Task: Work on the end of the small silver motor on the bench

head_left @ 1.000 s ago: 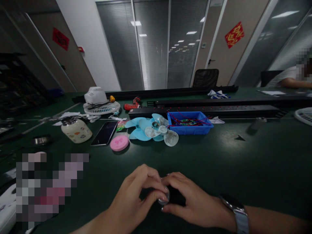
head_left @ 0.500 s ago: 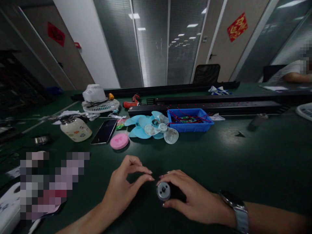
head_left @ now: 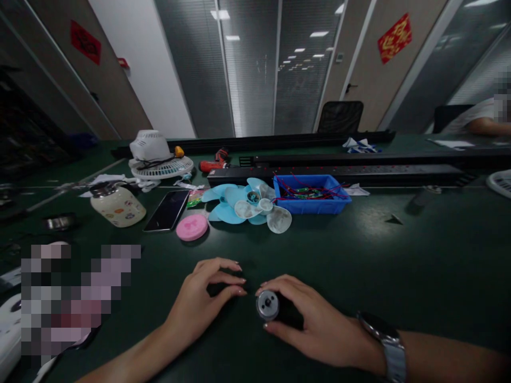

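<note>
Hands at a dark green table (head_left: 399, 266): my right hand (head_left: 307, 324) wraps a small round motor (head_left: 267, 305), fingers closed around its dark body, its silver end face turned toward the camera and low against the table. My left hand (head_left: 199, 303) sits just beside it, fingers curled loosely and pressed to the table; I cannot tell whether anything lies under them. The motor rests near the front edge, between the two hands and well apart from everything else.

Farther back lie a pile of pale blue fan blades (head_left: 247, 205), a blue tray (head_left: 311, 199) of red wires, a pink lid (head_left: 192, 227), a phone (head_left: 166, 210) and a cream jar (head_left: 117, 205). A white fan guard (head_left: 159, 159) stands behind them.

To work this well, I judge the right hand should keep the motor steady against the table, face up and in view, while the left hand's fingertips handle any small part at the centre hole.
</note>
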`<action>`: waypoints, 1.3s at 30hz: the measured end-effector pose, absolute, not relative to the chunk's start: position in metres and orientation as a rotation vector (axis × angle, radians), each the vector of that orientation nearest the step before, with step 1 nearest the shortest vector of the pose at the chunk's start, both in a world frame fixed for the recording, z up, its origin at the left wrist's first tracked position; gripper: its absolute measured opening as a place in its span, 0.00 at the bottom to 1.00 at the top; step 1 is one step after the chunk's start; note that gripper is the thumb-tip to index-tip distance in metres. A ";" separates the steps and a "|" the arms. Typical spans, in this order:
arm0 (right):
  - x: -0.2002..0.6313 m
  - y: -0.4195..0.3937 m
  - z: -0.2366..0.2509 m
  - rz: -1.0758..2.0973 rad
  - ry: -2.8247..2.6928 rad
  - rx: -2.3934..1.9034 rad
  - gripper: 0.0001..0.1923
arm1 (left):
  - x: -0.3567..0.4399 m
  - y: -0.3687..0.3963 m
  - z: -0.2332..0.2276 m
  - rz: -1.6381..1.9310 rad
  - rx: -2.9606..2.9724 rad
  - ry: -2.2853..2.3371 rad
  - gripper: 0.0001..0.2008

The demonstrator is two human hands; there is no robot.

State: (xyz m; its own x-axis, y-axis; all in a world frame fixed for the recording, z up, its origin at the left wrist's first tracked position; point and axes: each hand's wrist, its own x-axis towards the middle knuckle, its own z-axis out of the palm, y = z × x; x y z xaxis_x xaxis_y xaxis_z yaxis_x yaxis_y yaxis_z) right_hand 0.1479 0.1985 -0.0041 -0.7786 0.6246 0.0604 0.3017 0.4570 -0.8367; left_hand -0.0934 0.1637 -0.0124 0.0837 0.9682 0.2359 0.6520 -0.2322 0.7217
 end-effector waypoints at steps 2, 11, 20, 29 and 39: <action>0.148 0.199 -0.005 1.229 -2.354 -0.764 0.20 | -0.085 0.162 -0.006 1.143 1.871 1.554 0.09; 0.148 0.200 -0.009 1.157 -2.369 -0.691 0.15 | -0.050 0.152 0.010 1.222 1.786 1.252 0.10; 0.149 0.199 -0.007 1.197 -2.271 -0.668 0.18 | -0.051 0.153 0.008 1.164 1.903 1.246 0.12; 0.148 0.199 -0.006 1.143 -2.002 -0.517 0.15 | -0.059 0.151 -0.001 1.206 1.921 1.279 0.13; 0.142 0.204 -0.002 1.108 -2.140 -0.708 0.09 | -0.059 0.146 -0.017 0.962 1.825 1.182 0.26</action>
